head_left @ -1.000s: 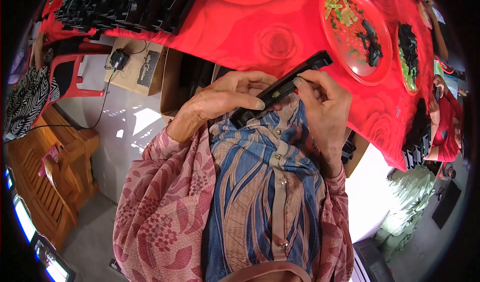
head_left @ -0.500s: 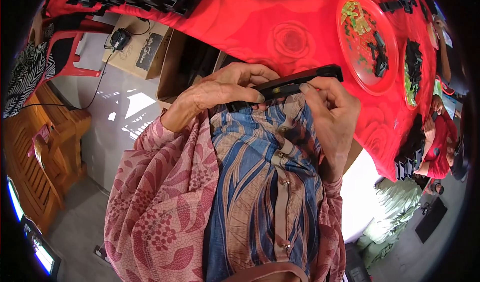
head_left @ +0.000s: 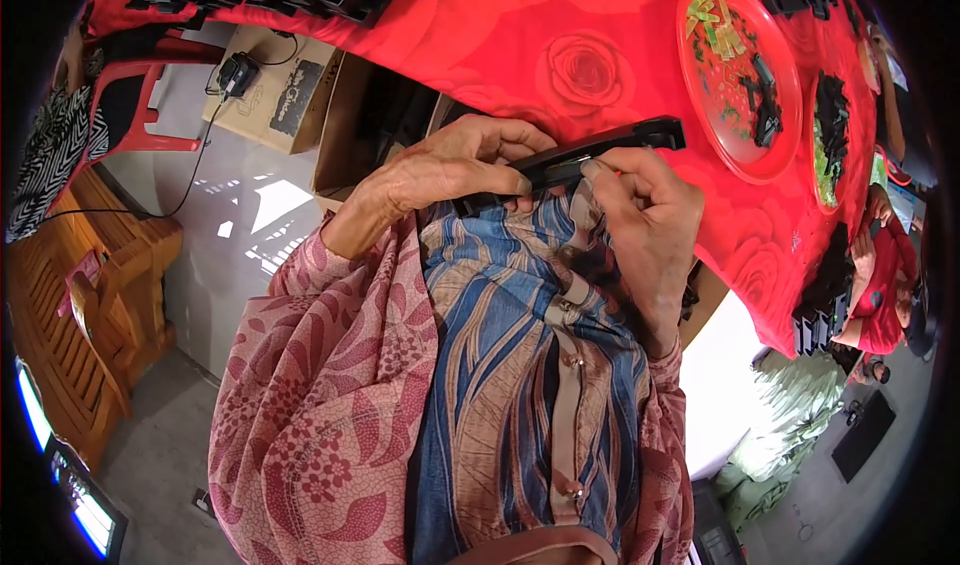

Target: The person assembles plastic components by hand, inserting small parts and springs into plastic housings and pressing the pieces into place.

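2 hands grip 1 long black bar (head_left: pixel 600 150) at the table (head_left: pixel 480 35) edge, against your chest. Clamp its near end with your left hand (head_left: pixel 445 170); let your right hand (head_left: pixel 645 210) pinch mid-bar. Steady it level.

- cardboard box (head_left: pixel 285 90), tan, flat, dark label (head_left: pixel 297 98) on top, on floor under the table's left edge
- open brown carton (head_left: pixel 352 125) just beside it
- lit screen (head_left: pixel 88 510), bottom-left corner

Black strip's (head_left: pixel 600 150) near end behind hands (head_left: pixel 450 170)
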`<state>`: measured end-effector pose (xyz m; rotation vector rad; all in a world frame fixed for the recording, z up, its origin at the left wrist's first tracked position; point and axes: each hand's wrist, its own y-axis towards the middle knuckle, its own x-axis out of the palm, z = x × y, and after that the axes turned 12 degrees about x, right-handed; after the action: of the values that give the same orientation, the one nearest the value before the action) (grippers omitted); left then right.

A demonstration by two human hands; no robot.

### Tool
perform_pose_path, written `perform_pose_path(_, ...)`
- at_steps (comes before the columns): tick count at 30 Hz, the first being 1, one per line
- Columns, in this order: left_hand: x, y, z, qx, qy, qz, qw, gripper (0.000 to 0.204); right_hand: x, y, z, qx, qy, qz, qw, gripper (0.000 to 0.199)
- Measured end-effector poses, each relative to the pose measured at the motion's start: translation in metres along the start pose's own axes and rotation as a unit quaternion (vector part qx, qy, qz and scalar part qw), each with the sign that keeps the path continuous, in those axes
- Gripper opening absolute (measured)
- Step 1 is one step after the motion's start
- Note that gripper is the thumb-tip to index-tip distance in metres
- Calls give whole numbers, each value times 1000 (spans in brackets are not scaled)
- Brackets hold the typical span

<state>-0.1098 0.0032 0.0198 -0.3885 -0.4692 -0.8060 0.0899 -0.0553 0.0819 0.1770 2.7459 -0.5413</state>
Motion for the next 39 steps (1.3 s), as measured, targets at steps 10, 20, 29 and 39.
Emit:
perform_pose_path(10, 0, 1, -3, -2, 9, 3, 1000, 46, 4, 3, 12, -27, -47, 35, 998, 7)
perform_pose_path(20, -1, 2, -4, 2, 40, -12, 999, 48, 6, 3, 14, -81, -134, 68, 985, 7)
perform_pose_path(29, 11, 3, -9, 22, 81, 40, 996, 23, 8, 0, 14, -83, -165, 74, 980, 14)
perform_pose_path(39, 12, 4, -7, 6, 113, 30, 993, 22, 6, 1, 12, -114, -181, 79, 974, 14)
